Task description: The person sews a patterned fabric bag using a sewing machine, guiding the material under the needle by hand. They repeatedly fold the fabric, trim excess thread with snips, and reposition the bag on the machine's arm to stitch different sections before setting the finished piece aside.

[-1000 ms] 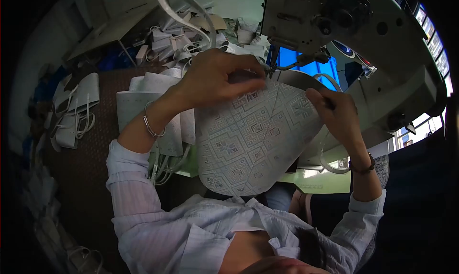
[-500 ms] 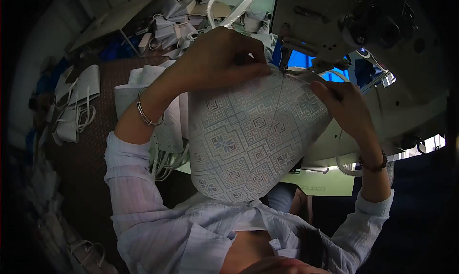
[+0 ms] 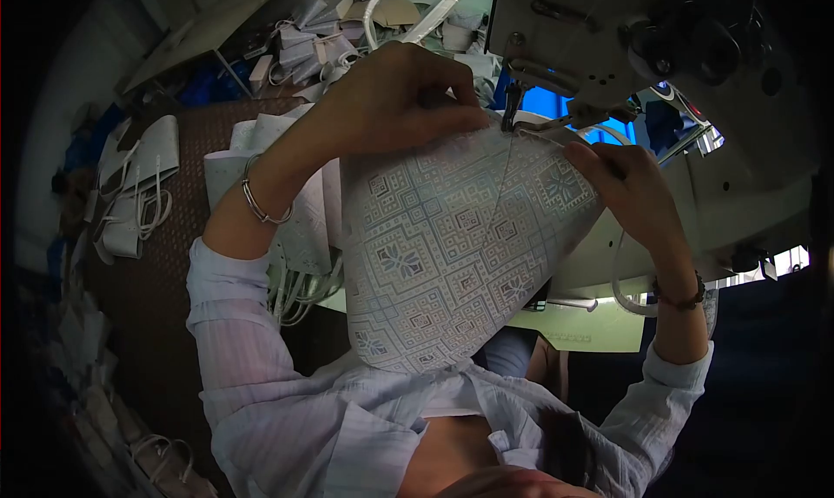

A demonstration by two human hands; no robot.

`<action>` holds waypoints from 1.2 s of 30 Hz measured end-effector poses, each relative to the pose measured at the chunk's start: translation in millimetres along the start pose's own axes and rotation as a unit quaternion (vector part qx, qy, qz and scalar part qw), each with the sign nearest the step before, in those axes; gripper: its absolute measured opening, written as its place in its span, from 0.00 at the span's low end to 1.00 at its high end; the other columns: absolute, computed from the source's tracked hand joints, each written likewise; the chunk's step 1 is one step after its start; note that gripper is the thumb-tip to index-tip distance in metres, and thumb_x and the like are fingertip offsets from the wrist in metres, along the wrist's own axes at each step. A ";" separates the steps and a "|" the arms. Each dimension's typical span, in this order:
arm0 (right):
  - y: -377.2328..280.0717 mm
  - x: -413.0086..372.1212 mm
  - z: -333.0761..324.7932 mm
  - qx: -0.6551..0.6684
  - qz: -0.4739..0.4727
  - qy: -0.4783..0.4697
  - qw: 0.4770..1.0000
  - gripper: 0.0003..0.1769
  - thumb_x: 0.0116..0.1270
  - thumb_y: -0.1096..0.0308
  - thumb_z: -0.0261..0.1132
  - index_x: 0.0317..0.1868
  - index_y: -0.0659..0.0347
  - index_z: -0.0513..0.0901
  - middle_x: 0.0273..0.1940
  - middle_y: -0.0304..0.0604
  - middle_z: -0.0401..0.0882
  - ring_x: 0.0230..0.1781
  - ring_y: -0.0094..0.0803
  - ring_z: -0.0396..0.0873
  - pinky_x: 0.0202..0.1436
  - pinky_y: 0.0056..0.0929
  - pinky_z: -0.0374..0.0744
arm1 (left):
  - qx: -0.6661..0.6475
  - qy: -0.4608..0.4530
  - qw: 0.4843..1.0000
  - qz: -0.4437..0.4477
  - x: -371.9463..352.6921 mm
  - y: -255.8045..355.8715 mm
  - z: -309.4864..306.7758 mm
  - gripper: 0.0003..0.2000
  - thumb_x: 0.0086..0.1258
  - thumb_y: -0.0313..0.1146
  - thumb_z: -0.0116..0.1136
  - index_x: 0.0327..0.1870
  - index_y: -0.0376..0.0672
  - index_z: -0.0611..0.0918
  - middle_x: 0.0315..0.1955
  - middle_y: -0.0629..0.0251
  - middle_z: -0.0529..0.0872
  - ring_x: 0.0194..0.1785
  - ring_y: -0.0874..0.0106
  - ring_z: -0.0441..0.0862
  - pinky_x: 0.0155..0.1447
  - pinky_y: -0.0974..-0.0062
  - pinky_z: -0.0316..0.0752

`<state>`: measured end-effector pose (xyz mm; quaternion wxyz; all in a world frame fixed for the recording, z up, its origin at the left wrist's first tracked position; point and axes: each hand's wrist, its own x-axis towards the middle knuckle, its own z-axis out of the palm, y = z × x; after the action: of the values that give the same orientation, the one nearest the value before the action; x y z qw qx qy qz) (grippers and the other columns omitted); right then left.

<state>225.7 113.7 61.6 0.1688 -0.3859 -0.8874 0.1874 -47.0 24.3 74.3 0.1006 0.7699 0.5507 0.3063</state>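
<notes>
A pale bag panel (image 3: 452, 255) with a silvery geometric pattern hangs in front of my chest, its top edge under the needle of a sewing machine (image 3: 512, 107). My left hand (image 3: 413, 98) pinches that edge just left of the needle, fingers closed. On the other side, my right hand (image 3: 630, 181) grips the panel's right edge between thumb and fingers. A thin thread runs from the needle down across the patterned face. A white strap handle (image 3: 434, 16) arches up behind my left hand. The panel's far side is hidden.
Pale bag pieces (image 3: 300, 229) with cord handles lie left of the panel. More white pieces (image 3: 139, 185) rest on the brown textured surface (image 3: 200, 142). A heap of scraps (image 3: 317, 42) fills the back. The machine bed (image 3: 695, 229) extends to the right.
The panel has shifted and turned slightly at the needle, its pattern moving a little. My left hand has moved slightly up and left. Both hands keep their hold.
</notes>
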 end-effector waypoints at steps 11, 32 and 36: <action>13.2 10.9 1.8 0.140 -0.014 0.005 0.990 0.22 0.69 0.49 0.63 0.40 0.62 0.87 0.16 0.36 0.63 0.17 0.17 0.57 0.21 0.25 0.58 | -0.009 0.000 1.000 0.015 10.8 -7.5 1.1 0.12 0.64 0.43 0.66 0.33 0.43 0.87 0.22 0.66 0.85 0.24 0.78 0.78 0.33 0.78 0.72; 3.9 -143.2 164.8 0.111 -0.455 0.201 0.860 0.18 0.49 0.74 0.68 0.42 0.58 0.77 0.33 0.34 0.77 0.27 0.27 0.76 0.27 0.21 0.73 | 0.003 -0.037 0.998 -0.055 25.1 -4.4 -5.4 0.14 0.64 0.47 0.66 0.32 0.44 0.87 0.21 0.72 0.83 0.25 0.82 0.77 0.34 0.81 0.70; -0.7 -146.9 155.1 0.135 -0.450 0.205 0.859 0.17 0.49 0.74 0.67 0.42 0.58 0.77 0.33 0.35 0.76 0.25 0.27 0.76 0.27 0.20 0.74 | 0.013 -0.012 1.000 -0.007 28.4 -12.8 -1.7 0.16 0.63 0.47 0.68 0.35 0.40 0.88 0.16 0.72 0.81 0.17 0.85 0.70 0.22 0.83 0.62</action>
<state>251.2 -28.1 -96.3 0.4630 0.0520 -0.8758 0.1262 -52.2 54.7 79.6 0.0991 0.7707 0.5590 0.2893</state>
